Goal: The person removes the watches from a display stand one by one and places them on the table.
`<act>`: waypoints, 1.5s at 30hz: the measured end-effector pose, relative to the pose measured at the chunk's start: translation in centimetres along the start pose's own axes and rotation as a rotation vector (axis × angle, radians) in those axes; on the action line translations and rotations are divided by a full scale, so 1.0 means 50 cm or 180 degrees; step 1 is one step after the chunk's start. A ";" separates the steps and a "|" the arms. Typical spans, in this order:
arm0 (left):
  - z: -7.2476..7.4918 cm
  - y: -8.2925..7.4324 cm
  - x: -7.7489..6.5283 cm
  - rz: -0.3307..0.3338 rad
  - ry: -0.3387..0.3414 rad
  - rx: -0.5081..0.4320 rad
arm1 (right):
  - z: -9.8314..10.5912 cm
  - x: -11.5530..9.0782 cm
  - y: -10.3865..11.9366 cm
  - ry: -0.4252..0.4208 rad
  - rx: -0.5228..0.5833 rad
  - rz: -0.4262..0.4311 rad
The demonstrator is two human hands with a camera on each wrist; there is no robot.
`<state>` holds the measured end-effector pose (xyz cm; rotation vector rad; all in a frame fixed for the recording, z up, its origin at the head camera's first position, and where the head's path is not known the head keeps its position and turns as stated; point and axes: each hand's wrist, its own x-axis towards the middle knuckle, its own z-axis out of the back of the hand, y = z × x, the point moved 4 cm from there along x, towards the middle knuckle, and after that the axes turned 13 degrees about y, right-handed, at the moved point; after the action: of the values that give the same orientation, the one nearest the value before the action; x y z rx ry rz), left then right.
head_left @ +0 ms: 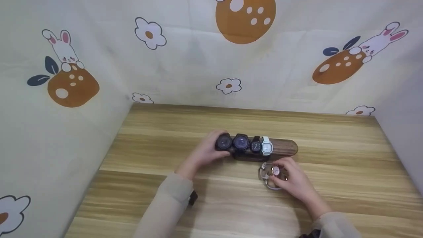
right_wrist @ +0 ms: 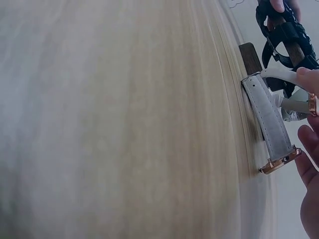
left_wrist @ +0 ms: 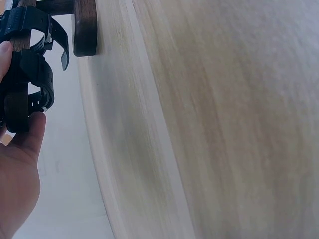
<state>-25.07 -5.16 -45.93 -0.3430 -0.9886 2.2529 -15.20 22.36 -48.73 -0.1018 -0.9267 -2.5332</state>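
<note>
While I stood looking, the right hand [head_left: 292,177] was the nearer one, and its thumb and fingers pinched a gold-rimmed watch [head_left: 276,171], just on the near side of a dark wooden stand [head_left: 285,147]. I thought the watch could slip, because the pinch was on a small part and the pale strap [right_wrist: 269,117] looked floppy. It could also bump the white watch [head_left: 267,148] on the stand, since the two were so close. I could not tell if the strap touched the table [head_left: 231,208].

A bit farther off, the left hand [head_left: 209,149] gripped the left end of the stand, with its fingers and thumb round the first big black watch [head_left: 224,142] too. If that grip pulled or went loose, I guessed the stand could tip, because both big watches sat toward that end.

I saw no box or cup. The stand did the holding, with four watches in a row: the first big black watch, a second big black watch [head_left: 241,141], a small black watch [head_left: 255,145] and the white watch. One black strap had a loose end [left_wrist: 63,42] hanging down. Behind it all was a cloth wall [head_left: 185,72] with bunnies [head_left: 64,53] and flowers [head_left: 228,86] on it
</note>
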 end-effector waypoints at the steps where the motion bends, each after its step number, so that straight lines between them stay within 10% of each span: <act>1: -0.001 0.000 0.000 0.0022 0.0009 -0.0015 | -0.001 0.000 0.001 0.0016 -0.0017 0.0009; 45: -0.003 0.002 -0.003 0.0104 -0.0003 -0.0011 | -0.030 0.010 0.014 0.0399 -0.0184 0.0162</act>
<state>-24.93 -5.22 -46.09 -0.3620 -0.9940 2.2811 -15.22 20.77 -49.38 0.0157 -0.7929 -2.4882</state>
